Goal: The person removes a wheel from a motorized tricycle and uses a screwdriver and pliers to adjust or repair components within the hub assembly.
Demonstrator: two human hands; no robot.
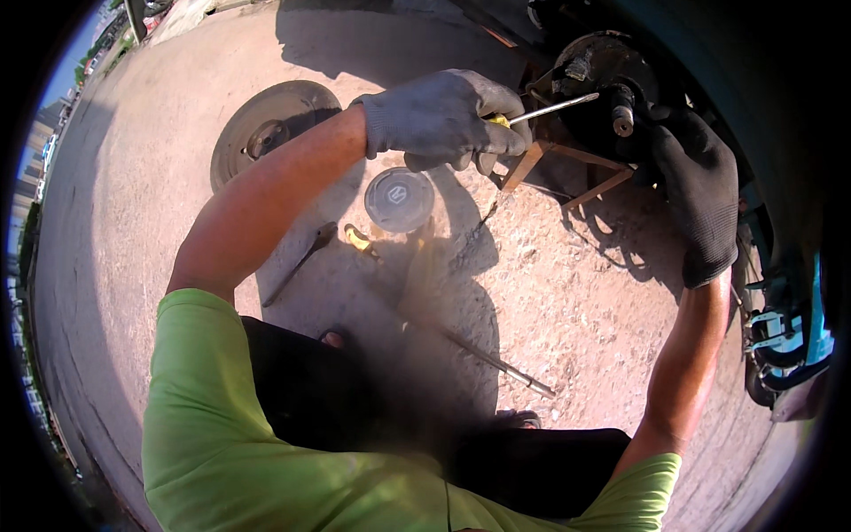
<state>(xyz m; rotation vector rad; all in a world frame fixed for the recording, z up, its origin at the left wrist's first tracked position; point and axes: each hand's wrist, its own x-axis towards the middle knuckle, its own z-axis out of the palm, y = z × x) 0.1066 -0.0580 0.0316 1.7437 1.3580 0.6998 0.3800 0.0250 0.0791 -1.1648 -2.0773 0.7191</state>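
Closed around the yellow handle of a screwdriver (557,108), in the gloved left hand (456,120); pointed toward the protruding stub of a blackened hub assembly (623,113), with tip contact impossible to tell. At the assembly's right side, with bent fingers, the gloved right hand (698,168); in shadow, unclear whether gripping or merely touching. Below the assembly, a rust-brown metal stand (525,166). On the ground (567,301), a round grey cap (399,197), beside a larger grey disc (238,146).

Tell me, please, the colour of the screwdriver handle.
The screwdriver handle is yellow where visible, in the head view.
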